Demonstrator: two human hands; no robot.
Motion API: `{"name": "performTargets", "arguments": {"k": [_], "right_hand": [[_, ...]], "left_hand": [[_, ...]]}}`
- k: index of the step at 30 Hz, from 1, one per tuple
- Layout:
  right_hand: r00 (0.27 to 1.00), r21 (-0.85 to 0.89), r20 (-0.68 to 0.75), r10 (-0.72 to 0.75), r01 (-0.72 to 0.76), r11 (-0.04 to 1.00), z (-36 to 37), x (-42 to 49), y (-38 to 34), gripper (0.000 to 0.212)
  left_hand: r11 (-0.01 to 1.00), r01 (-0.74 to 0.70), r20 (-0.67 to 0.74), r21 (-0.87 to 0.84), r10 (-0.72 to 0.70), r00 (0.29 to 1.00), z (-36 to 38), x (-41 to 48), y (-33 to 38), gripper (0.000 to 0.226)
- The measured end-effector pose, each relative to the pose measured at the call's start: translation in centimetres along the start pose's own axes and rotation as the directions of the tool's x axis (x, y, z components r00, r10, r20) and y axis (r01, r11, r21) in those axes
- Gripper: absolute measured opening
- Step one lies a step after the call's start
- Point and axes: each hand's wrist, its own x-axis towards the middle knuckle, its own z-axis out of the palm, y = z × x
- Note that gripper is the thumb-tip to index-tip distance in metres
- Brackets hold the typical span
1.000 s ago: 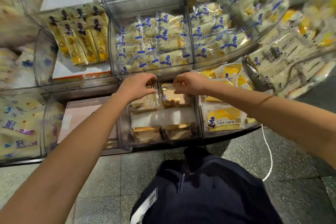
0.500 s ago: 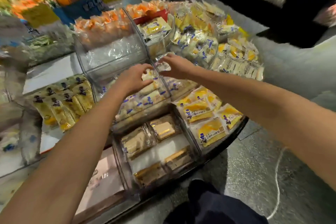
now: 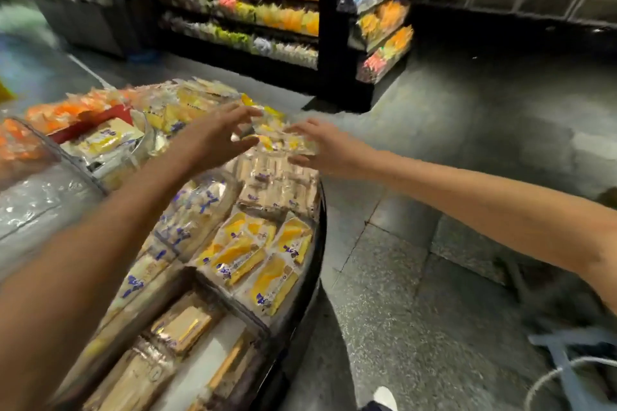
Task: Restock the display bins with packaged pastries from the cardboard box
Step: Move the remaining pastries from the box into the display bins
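Note:
Clear display bins [image 3: 314,210] on a round stand hold wrapped pastries: yellow packs [image 3: 253,260], brown sandwich packs [image 3: 280,183] and blue-printed packs [image 3: 197,210]. My left hand [image 3: 213,140] and my right hand [image 3: 320,147] reach over the far bins with fingers spread, on either side of a blurred pile of yellow-and-clear packs [image 3: 270,137]. Neither hand holds anything that I can make out. No cardboard box is in view. The picture is blurred by motion.
Dark store shelves [image 3: 267,10] with bright snack bags stand across a grey tiled aisle [image 3: 434,160]. An empty clear bin [image 3: 36,197] lies at the left. A white cable [image 3: 551,377] and a grey frame sit on the floor at lower right.
My view has swung up and to the right, from the near bins to the stand's far edge. Both hands moved outward from the middle bins and opened.

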Motion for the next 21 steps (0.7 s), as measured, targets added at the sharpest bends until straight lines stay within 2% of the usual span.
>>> {"name": "performTargets", "arguments": {"k": [4,9,15,21], "right_hand": [[0.98,-0.027,-0.125,0.153,-0.157,0.987,-8.2,-5.9,5.3,0.054],[0.908,-0.083,-0.258,0.331,-0.362,0.929,-17.1,-12.3,11.9,0.053],[0.822,-0.124,-0.365,0.438,-0.509,0.852,-26.3,-21.1,18.4,0.056],[0.68,-0.124,-0.539,0.498,-0.648,0.751,-36.8,-29.2,23.6,0.059]], "left_hand": [[0.977,-0.212,-0.037,0.011,0.212,0.977,0.7,7.3,7.8,0.044],[0.911,-0.412,-0.048,0.015,0.412,0.91,2.1,15.8,19.3,0.044],[0.787,-0.613,-0.056,-0.069,0.61,0.79,5.1,24.7,34.4,0.045],[0.653,-0.747,-0.183,-0.122,0.725,0.664,7.2,32.2,49.5,0.045]]}}
